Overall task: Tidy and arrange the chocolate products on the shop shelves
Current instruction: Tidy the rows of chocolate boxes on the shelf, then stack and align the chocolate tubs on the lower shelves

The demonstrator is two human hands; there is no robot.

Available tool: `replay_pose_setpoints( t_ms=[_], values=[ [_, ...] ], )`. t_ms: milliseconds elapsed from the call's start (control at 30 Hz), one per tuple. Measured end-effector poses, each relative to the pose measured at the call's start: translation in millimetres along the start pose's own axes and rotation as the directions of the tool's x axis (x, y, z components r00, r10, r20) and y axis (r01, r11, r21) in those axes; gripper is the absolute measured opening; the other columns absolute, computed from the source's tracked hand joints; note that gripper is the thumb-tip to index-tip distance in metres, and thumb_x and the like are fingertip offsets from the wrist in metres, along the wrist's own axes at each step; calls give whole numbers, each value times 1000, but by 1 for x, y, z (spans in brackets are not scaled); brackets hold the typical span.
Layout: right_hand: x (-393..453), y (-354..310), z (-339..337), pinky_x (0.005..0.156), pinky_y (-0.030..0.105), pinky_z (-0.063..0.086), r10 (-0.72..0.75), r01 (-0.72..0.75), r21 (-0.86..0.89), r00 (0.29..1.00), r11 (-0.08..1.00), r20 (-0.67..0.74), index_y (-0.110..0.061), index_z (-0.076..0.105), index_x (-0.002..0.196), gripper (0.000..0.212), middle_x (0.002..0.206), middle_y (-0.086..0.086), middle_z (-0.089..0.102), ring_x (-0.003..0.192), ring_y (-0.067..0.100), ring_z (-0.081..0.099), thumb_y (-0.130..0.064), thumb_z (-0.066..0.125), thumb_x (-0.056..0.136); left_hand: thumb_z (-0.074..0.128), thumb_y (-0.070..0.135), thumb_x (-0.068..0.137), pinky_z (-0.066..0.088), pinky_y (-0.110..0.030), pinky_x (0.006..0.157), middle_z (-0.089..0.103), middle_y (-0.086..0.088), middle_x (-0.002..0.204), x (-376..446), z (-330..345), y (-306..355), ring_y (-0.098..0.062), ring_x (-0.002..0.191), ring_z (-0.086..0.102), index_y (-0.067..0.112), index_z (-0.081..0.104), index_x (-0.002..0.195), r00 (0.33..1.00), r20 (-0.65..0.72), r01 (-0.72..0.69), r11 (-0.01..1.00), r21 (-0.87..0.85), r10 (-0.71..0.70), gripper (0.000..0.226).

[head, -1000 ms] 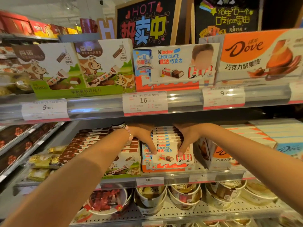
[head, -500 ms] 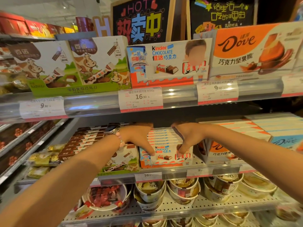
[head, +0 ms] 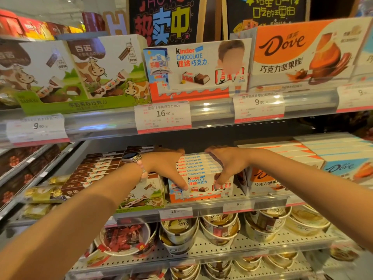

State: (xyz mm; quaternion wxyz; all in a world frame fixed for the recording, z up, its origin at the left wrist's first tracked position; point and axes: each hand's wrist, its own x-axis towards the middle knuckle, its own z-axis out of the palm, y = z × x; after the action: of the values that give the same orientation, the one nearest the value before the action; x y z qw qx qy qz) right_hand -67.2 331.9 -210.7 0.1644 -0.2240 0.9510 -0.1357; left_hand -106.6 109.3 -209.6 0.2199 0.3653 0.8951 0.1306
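Here, on the middle shelf [head: 238, 201], I have the cow-print chocolate boxes [head: 145, 190] at left; my left hand [head: 167, 166] and right hand [head: 228, 164] clasp the row of Kinder Chocolate boxes [head: 198, 178] from either side, thumbs curled over the front box, with the Dove boxes [head: 268, 178] just beside it.

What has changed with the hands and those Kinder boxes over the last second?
Very little. Both hands have stayed on the row of Kinder boxes on the middle shelf: the left hand on its left side, the right hand on its right, thumbs on the front box's face. No box was visibly lifted or let go. The view shifted slightly. The neighbouring cow-print boxes and Dove boxes stayed put.
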Motion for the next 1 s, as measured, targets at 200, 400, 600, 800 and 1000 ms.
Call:
replay_pose_setpoints(
  t_ms=[200,400,600,800,1000],
  values=[
    [2,2,1,102,38,44,-14,14,-25,1000,1000,-6,-21,30,136,89,131,-2,48,119,16,49,-35,82,66,82,34,66,55,-22,77,63,12,104,2,0,1,-5,95,64,23,41,107,1000,8,16,999,30,-16,59],
    [3,4,3,98,36,45,-23,21,-67,999,998,-25,-23,32,132,88,126,-5,49,115,15,50,-43,82,62,82,32,65,54,-24,78,60,8,103,-1,1,5,-6,96,60,21,41,107,998,-40,51,995,86,-48,60],
    [5,6,3,101,38,43,-18,15,-81,999,997,-30,-20,29,137,95,130,-2,47,120,18,46,-45,81,62,83,29,64,52,-21,77,60,6,104,-7,2,17,-9,96,59,18,46,110,993,-76,97,990,106,-89,60],
    [-4,3,1,110,36,26,-85,80,-129,996,988,-28,-29,26,143,94,150,1,32,137,25,28,-62,71,67,81,46,60,44,-39,98,50,1,128,-33,9,35,-18,113,50,19,40,134,940,-320,207,943,259,-118,88],
    [-20,-25,13,111,43,31,-43,17,-148,983,989,-176,-16,12,149,115,155,4,23,138,25,30,-80,38,58,67,39,78,34,-32,101,50,1,133,-96,42,41,-18,122,44,21,48,131,745,-666,193,969,154,-42,59]
  ],
)
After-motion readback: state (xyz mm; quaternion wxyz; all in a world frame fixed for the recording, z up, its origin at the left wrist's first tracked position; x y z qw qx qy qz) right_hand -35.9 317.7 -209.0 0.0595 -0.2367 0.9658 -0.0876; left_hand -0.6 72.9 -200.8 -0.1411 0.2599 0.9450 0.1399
